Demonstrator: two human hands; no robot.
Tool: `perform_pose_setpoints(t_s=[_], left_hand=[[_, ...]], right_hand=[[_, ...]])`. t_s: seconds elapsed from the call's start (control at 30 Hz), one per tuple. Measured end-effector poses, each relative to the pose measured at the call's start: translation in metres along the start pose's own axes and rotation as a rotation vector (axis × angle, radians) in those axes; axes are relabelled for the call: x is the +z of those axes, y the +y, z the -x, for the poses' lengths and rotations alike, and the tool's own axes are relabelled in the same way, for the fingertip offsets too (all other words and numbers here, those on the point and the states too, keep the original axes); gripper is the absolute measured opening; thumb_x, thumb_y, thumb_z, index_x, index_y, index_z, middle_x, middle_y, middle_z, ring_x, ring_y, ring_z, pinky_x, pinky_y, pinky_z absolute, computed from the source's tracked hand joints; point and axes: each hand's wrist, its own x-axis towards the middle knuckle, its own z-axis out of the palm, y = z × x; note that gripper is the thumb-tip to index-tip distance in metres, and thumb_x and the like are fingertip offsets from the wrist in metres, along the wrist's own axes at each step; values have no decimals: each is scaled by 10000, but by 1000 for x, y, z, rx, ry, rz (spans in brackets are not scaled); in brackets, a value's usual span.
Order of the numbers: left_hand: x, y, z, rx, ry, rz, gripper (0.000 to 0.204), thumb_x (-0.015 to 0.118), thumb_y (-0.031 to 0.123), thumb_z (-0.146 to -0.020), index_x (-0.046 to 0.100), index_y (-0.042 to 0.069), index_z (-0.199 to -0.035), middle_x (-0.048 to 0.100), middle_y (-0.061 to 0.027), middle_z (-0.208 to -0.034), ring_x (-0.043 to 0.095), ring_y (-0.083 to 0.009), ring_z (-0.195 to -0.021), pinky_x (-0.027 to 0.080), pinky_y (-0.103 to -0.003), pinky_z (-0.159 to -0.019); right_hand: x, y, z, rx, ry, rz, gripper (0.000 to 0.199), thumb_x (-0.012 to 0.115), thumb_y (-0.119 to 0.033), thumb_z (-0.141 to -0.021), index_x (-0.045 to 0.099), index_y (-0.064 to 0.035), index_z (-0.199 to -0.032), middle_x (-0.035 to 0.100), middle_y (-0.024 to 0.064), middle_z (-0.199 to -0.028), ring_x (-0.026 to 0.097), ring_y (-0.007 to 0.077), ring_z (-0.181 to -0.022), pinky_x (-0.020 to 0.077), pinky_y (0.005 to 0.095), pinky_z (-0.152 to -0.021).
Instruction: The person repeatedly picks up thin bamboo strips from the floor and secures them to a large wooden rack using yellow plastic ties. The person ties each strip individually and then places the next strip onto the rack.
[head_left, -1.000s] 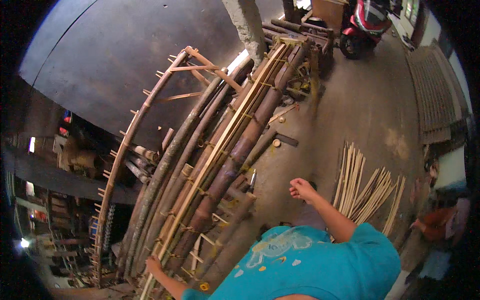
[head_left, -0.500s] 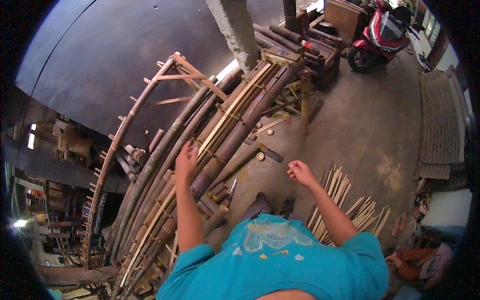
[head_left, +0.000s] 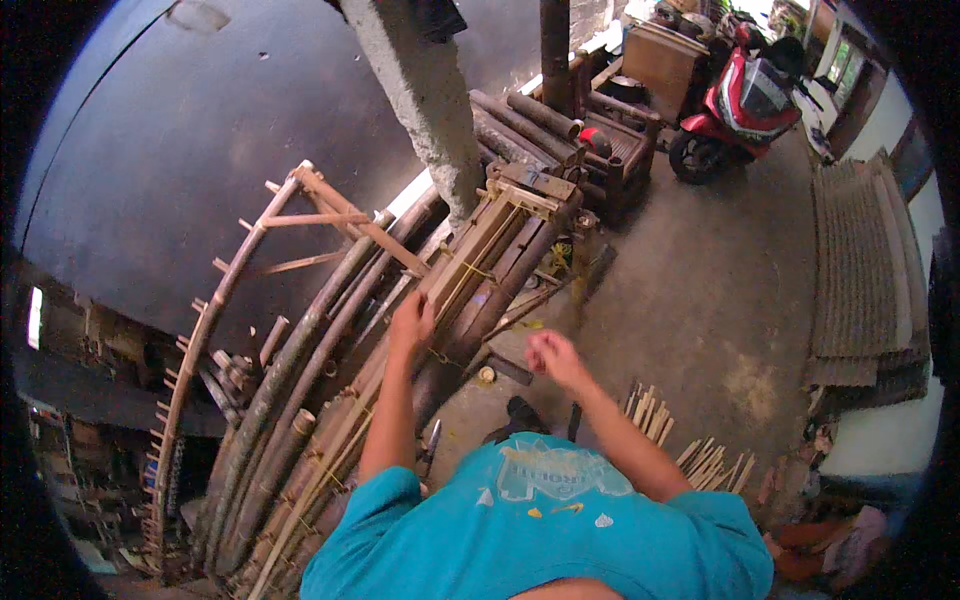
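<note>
A worker in a teal shirt (head_left: 540, 515) stands beside a long rack of poles (head_left: 515, 262) in a cluttered workshop. The left grip (head_left: 412, 318) is at the upper half of the rack, at its wall-side edge; its fingers are bent, and whether they pinch anything or merely rest there cannot be told. The right grip (head_left: 552, 357) hangs over the concrete floor (head_left: 690, 300), apart from the rack, its fingers curled inward and blurred; whether they are pressed together cannot be told.

The rack runs diagonally from the lower left toward the foot of a rough concrete pillar (head_left: 425, 110), with a pale strip (head_left: 290, 530) lying lengthwise along its lower part. To its left, a curved pole frame (head_left: 214, 305) bristling with short pegs stands before a dark wall (head_left: 240, 120).

Near the worker's left forearm, a pointed blade (head_left: 434, 438) catches the light. A cut ring (head_left: 487, 375) sits on the floor between the two forearms. Thin pale sticks (head_left: 650, 415) lie fanned out beyond the right forearm. Corrugated sheets (head_left: 865, 265) lean at the far right, and a red motorbike (head_left: 745, 110) is parked in the background.
</note>
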Motion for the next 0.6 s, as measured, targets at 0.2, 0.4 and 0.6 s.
perform_pose_setpoints(t_s=[0.2,0.4,0.6], left_hand=[[-42,52,12,-327,-375,116,434,595,414,-905,605,8,-752,524,-6,-567,499,-89,-559,398,-296,-535],[-22,23,7,-506,-290,377,386,597,388,-910,668,14,-847,563,-4,-620,503,-98,-572,400,-263,-537],[-6,1,0,-298,-286,407,315,605,294,-912,645,-3,-1008,634,-36,-767,564,-142,-674,455,-291,-641]], right_hand=[[24,-133,-133,-110,-95,-620,384,523,-350,-956,425,-140,-1263,603,49,-982,594,140,-885,485,318,-748],[74,-136,-162,-747,-53,73,246,516,-135,-954,458,-66,-1182,629,68,-944,594,103,-834,484,290,-716],[34,-100,-208,-470,137,353,232,544,-215,-944,506,-32,-1082,646,55,-794,611,104,-726,492,286,-664]])
